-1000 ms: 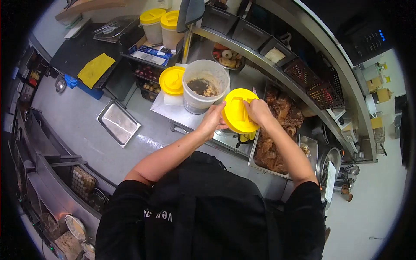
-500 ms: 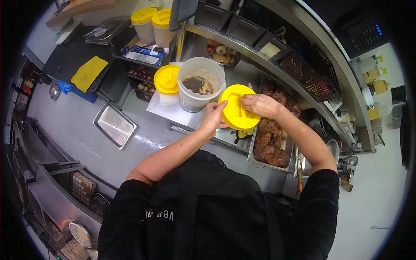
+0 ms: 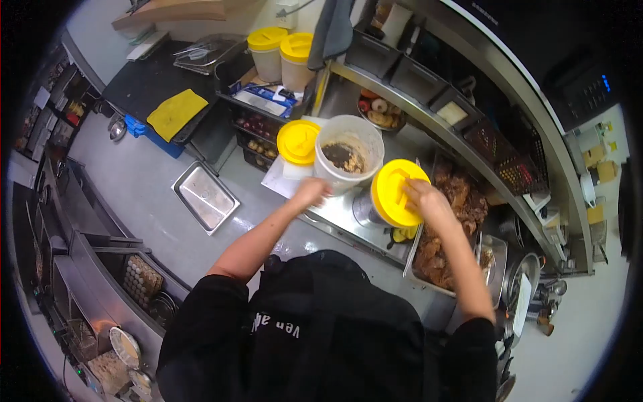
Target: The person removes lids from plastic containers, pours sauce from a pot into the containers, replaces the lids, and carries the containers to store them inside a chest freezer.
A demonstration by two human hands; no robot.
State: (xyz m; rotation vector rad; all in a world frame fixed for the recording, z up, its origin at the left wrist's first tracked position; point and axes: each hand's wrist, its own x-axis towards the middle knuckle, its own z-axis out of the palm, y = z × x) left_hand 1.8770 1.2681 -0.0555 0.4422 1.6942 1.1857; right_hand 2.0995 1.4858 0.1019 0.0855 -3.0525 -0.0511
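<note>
My right hand (image 3: 429, 202) grips the raised handle of a round yellow lid (image 3: 390, 201), which sits on a clear container (image 3: 365, 209) on the steel counter. My left hand (image 3: 311, 193) is apart from that lid, in front of an open translucent bucket (image 3: 323, 169); motion smears its fingers. Inside the bucket lies a dark and tan, lumpy mixture (image 3: 345, 157). Beside it to the left is a second yellow lid (image 3: 298, 141), lying flat.
To the right stands a steel tray (image 3: 418, 276) of browned meat (image 3: 435, 258). A bowl of vegetables (image 3: 382, 109) is behind the bucket. Two yellow-lidded tubs (image 3: 268, 60) stand at the back, and a yellow cloth (image 3: 176, 115) covers part of the dark table. A steel pan (image 3: 205, 196) is low on the left.
My left hand has let go of the yellow lid's rim and moved left. My right hand stays at the lid's handle. The whole view has shifted, with things now further right and lower.
</note>
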